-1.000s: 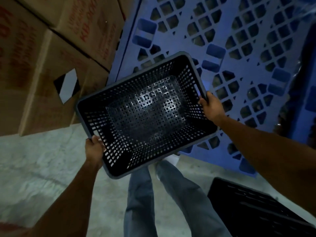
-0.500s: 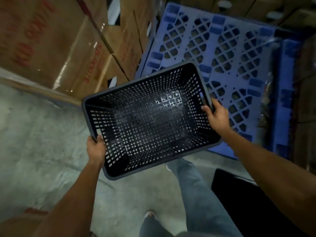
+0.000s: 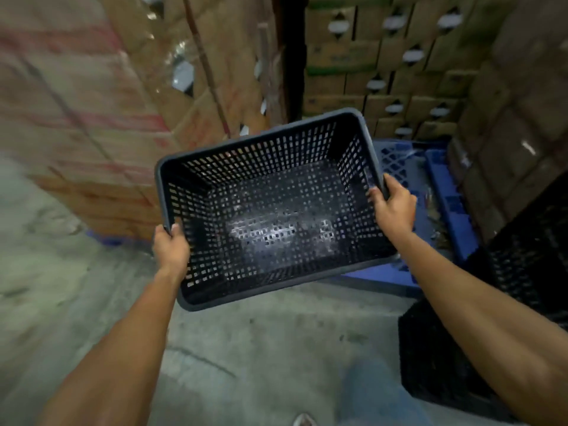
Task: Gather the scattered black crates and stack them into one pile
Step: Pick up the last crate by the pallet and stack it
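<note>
Stacked cardboard boxes point(image 3: 101, 124) fill the left side and more box stacks point(image 3: 396, 72) line the back and right; left ones are motion-blurred, red print unreadable. Concrete floor point(image 3: 61, 287) below, grey and scuffed. Blue plastic pallet point(image 3: 442, 192) lies on the floor at the back right, partly hidden behind the held crate. Black crates point(image 3: 528, 241) sit at the right edge, mesh-walled, dark, partly covered by the right forearm; how many and how they are stacked, cannot tell.

Held black crate point(image 3: 270, 210) is mid-frame, up off the floor, open side facing the camera, empty, mesh walls and perforated bottom with a light glare on it. It is tilted, far corner higher and toward the right. It overlaps the pallet in view.

Left hand point(image 3: 170, 249) grips the crate's near-left short-side rim, thumb over the top edge, fingers wrapped under. Right hand point(image 3: 395, 207) grips the opposite short-side rim, fingers curled inside over the edge. Both arms are bare and extended.

Jeans leg point(image 3: 378, 392), blurred, bottom centre-right. Shoe tip point(image 3: 304, 421) at the bottom edge.
</note>
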